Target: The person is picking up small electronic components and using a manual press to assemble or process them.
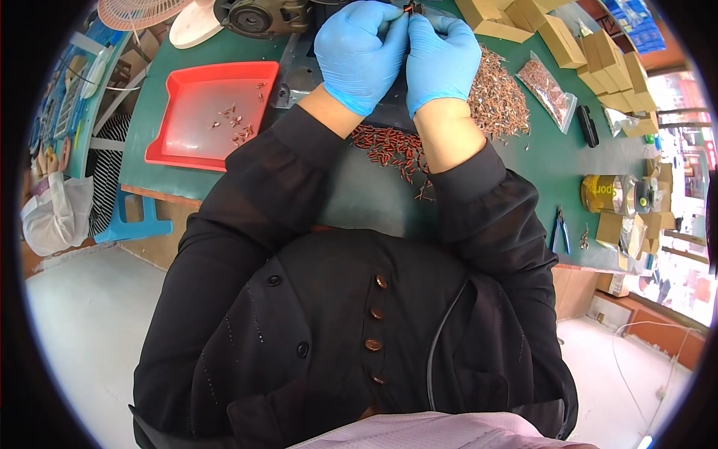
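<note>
Near the left edge of the green-topped table [359, 194]: a shallow red plastic tray [179, 135], smooth and square-cornered, with a thin scatter of small reddish-brown pieces [235, 123] on its floor. Beyond the tray, toward the far left corner, a pale round fan base [196, 22] and a dark, round metal machine part [262, 16].

At the far edge, about the middle: left hand [360, 54] in a blue rubbery glove, fingers [389, 22] curled tight and pressed against those of the other hand. Right hand [441, 58] in the same glove, touching the left, fingers [428, 24] bent inward and pinched on a small dark piece [413, 8] with a reddish tip, held up between both sets of fingertips just above a dark mat [299, 75]. Nearly closed on both sides, with only that small piece between them.

Under the wrists, toward the near edge, a loose heap of glossy red oblong bits [393, 150]. Just right of the right hand, a larger bristly mound of thin coppery metal parts [497, 97]. Farther right, a clear plastic bag [550, 86] filled with the same coppery stuff, and a row of plain cardboard boxes [598, 52] along the far right corner. Near the right edge, a yellowish clear jar [609, 194] lying on its side; by the near right corner, blue-handled pliers [561, 228].
</note>
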